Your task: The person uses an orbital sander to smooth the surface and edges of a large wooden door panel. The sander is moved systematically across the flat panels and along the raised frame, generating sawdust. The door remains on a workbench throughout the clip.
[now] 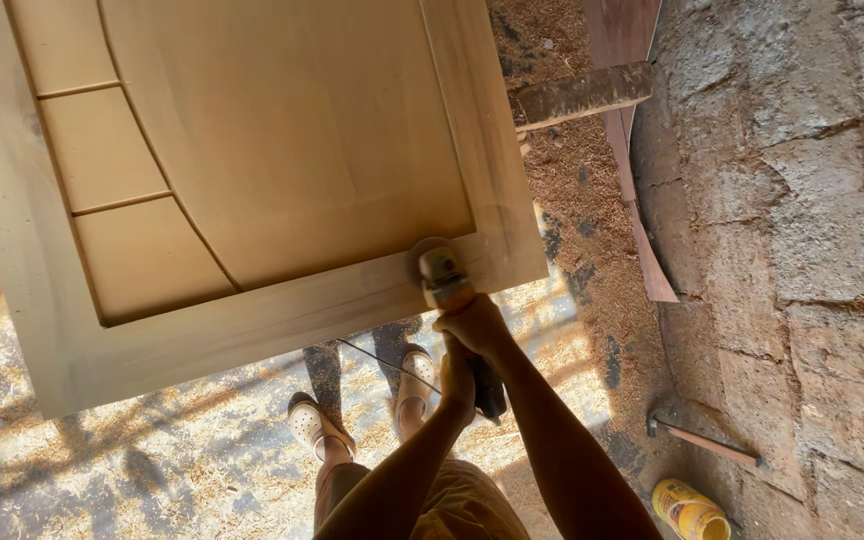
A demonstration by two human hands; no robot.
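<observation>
A pale wooden door (252,160) with recessed panels and a curved groove lies flat in front of me. A hand-held power sander (442,275) rests on the door's bottom rail near the right corner. My right hand (474,325) grips the sander just behind its head. Behind it, my left hand (457,382) is closed around the tool's dark rear body. A thin black cord (382,365) runs from the tool towards the left. Fine dust blurs the wood around the sander head.
My feet in white clogs (317,425) stand on a floor covered in sawdust (152,460). A rough stone wall (802,200) rises on the right. At its foot lie a hammer (704,440) and a yellow can (690,510). Wooden planks (582,95) lean beyond the door's right edge.
</observation>
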